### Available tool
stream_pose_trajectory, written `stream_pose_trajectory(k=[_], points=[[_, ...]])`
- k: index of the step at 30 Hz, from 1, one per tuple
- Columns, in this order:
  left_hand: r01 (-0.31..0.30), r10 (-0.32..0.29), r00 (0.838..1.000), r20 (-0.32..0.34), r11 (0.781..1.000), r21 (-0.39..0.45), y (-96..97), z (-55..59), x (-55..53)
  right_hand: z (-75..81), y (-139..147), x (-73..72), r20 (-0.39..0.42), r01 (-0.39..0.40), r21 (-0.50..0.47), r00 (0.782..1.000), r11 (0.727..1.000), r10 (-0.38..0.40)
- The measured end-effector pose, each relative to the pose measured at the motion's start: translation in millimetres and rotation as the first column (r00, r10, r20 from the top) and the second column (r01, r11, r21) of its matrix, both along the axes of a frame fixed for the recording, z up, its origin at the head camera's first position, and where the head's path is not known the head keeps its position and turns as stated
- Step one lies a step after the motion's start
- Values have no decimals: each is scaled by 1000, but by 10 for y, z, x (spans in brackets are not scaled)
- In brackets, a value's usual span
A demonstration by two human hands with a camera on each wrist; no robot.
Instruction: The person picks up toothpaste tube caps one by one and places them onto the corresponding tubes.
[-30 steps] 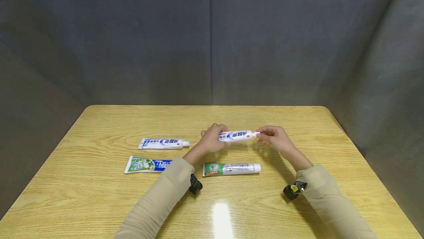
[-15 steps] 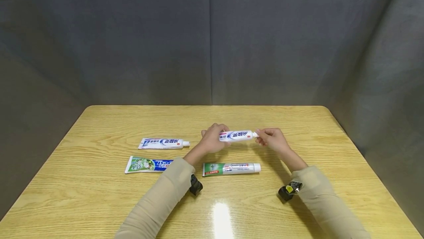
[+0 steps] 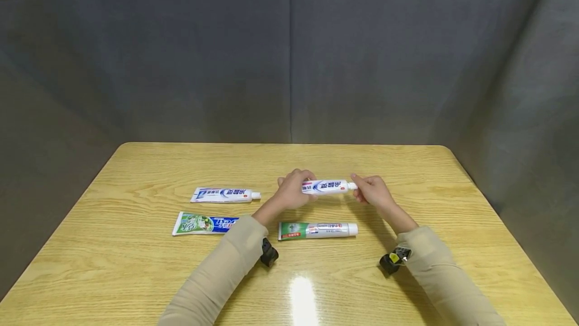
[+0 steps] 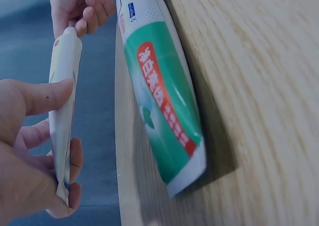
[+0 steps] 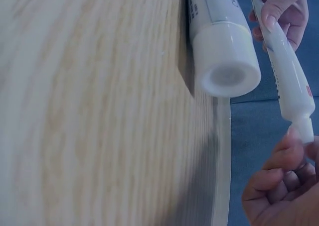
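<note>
My left hand (image 3: 291, 190) grips the flat end of a white toothpaste tube (image 3: 326, 187) with blue lettering, thumb on top and fingers beneath in the left wrist view. The tube is held level above the table. At its other end, my right hand (image 3: 375, 193) pinches the white cap (image 5: 303, 130) between thumb and index finger, the other fingers curled. Nearer me, below the held tube, lies a green and white toothpaste tube (image 3: 318, 230), its cap pointing right.
Left of the hands, a second white toothpaste tube (image 3: 225, 195) lies on the wooden table (image 3: 113, 265). A green and blue toothpaste tube (image 3: 203, 223) lies in front of it, its right end hidden by my left sleeve (image 3: 221, 265). A grey curtain (image 3: 289, 55) stands behind the table.
My right hand has shifted slightly left and its fingers have curled in more at the cap. The left hand keeps its grip on the tube; the loose tubes stay put.
</note>
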State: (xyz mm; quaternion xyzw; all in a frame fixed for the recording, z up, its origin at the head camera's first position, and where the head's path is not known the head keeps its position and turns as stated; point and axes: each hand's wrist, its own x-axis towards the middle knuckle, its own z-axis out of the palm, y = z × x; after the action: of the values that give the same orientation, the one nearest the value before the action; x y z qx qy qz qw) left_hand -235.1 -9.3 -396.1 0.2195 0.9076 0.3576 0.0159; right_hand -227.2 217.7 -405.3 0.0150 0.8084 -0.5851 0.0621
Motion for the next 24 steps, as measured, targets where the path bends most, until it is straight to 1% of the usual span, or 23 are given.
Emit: stream_pose_trajectory(k=[5,7,10,12,16,20,24], points=[[27,-27,1000,8,999,-17,-8,2,-12,31,37,29,22,-32,73,999,997,30],[38,-37,999,22,999,-16,-16,14,-13,58,57,44,22,-42,103,999,994,40],[52,-51,998,31,999,-4,-31,38,-16,101,94,72,-8,-48,119,999,992,49],[59,-59,998,32,998,8,-40,48,-22,122,121,91,-54,-44,99,997,994,49],[67,-67,997,27,998,19,-60,55,-36,136,156,137,-143,-48,16,988,999,50],[69,-70,997,38,997,31,-80,61,-45,122,167,174,-186,-63,-48,981,997,53],[64,-66,997,48,997,38,-90,82,-43,113,165,188,-253,-83,-75,966,994,61]])
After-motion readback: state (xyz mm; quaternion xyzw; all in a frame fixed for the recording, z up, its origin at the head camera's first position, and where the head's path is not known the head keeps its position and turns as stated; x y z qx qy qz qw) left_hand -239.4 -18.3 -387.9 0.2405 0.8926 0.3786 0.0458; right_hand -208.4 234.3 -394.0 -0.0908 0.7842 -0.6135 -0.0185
